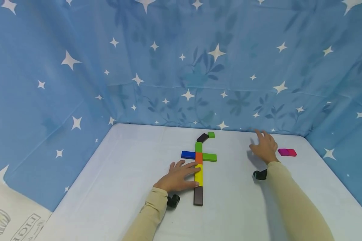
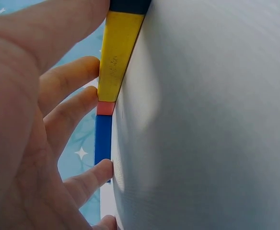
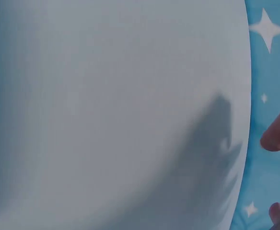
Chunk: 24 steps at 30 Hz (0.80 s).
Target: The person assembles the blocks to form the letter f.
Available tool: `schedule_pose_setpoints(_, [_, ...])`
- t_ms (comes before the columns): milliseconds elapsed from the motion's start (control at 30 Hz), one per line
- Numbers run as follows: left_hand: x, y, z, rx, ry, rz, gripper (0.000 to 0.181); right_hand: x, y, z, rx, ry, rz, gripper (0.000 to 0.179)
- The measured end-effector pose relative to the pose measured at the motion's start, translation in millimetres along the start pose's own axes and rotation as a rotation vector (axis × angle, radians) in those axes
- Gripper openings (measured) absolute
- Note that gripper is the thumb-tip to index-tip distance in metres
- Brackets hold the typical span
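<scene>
My left hand lies over the column of blocks, fingers spread. Its thumb and fingertips touch the yellow block; the left wrist view shows them along that block's edge. Below the yellow block sits a dark brown block, and above it an orange block. A blue block and a long green block flank the orange one, with a short green block on top. My right hand hovers over the table's right side, fingers spread, holding nothing.
A tilted dark brown block and a small green block lie at the column's far end. A purple block and a red block lie right of my right hand. A blue star-patterned curtain hangs behind the white table.
</scene>
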State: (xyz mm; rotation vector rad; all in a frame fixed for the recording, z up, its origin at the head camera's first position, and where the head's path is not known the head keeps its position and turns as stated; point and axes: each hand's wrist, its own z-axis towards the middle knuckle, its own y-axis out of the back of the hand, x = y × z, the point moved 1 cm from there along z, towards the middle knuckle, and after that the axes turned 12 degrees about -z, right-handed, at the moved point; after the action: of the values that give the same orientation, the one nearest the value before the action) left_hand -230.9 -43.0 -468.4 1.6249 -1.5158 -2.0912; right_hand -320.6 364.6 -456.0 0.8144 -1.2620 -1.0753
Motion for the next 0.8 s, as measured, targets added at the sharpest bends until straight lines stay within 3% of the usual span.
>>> schedule_pose_setpoints(333, [-0.1, -1.4, -0.2, -0.002, 0.006, 0.000, 0.061, -50, 34, -22.8, 0.024, -0.052, -0.153, 0.073])
schedule_pose_setpoints(600, [-0.6, -0.3, -0.6, 0.002, 0.015, 0.005, 0.062, -70, 32, -33.7, 0.102, -0.115, -0.224, 0.053])
schedule_pose_setpoints(800, [1.4, -0.7, -0.2, 0.001, 0.014, 0.005, 0.063, -71, 28, -36.7, 0.090, -0.111, -0.268, 0.046])
